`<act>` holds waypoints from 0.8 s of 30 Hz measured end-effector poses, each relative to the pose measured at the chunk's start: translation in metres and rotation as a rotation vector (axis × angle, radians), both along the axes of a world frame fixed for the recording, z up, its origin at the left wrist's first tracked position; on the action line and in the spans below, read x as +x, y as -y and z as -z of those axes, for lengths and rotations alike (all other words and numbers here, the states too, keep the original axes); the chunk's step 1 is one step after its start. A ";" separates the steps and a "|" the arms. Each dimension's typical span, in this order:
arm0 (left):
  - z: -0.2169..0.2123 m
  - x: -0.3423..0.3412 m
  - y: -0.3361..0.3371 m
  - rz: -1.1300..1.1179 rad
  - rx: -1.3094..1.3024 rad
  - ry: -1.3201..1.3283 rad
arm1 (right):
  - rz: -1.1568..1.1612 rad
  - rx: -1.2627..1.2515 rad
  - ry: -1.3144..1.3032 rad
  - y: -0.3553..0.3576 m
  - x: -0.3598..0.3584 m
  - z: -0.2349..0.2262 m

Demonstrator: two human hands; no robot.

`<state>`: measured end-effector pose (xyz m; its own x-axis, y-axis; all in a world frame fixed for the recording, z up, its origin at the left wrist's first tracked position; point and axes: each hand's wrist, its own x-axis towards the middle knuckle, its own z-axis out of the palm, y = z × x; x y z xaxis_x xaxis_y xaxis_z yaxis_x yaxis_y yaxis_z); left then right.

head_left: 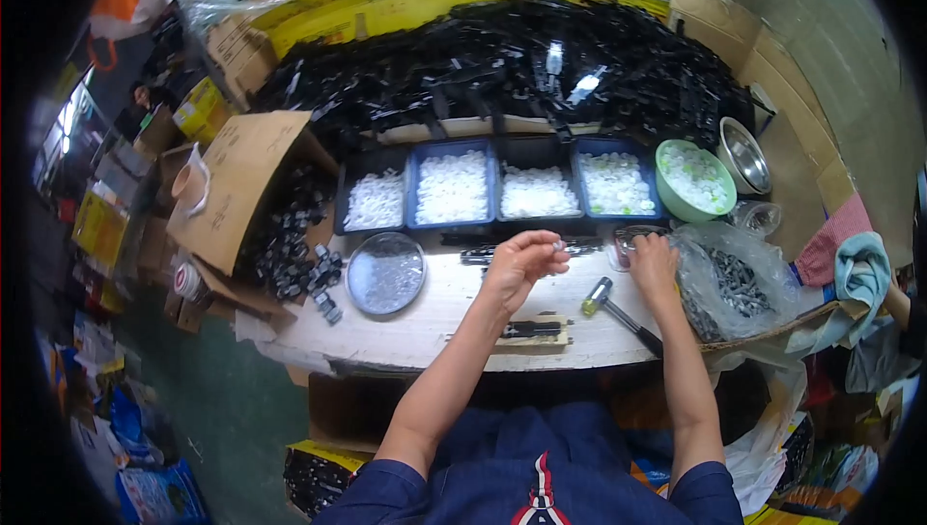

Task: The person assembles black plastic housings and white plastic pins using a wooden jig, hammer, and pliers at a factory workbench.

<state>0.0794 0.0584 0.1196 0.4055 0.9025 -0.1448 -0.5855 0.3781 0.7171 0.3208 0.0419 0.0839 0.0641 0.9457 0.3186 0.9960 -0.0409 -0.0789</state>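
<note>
My left hand [521, 262] hovers above the wooden table [425, 322] with its fingertips pinched on a small white plastic part [557, 246]. My right hand [655, 264] reaches to a small clear container [630, 239] beside a clear bag of dark metal screws [739, 283]; what its fingers hold is hidden. A black strip piece lies on a small wooden jig [536, 330] just below my left hand. A small mallet [618, 311] with a yellow-and-grey head lies on the table between my arms.
Four blue trays [497, 187] of white plastic parts line the table's far side, with a green bowl [693, 179] and steel bowl [745, 156] to the right. A round metal dish [385, 274] sits left. Black strips [502, 66] are heaped behind; a cardboard box [246, 187] spills black parts.
</note>
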 end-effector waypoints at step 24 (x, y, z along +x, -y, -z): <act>0.069 -0.128 0.110 -0.128 -0.025 0.117 | -0.182 0.216 0.290 -0.046 0.028 0.058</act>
<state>-0.0491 -0.0521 0.0508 0.3033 0.9444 -0.1267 -0.7088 0.3125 0.6324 0.3492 0.0880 0.0263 -0.2203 0.8423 0.4918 0.9676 0.1252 0.2191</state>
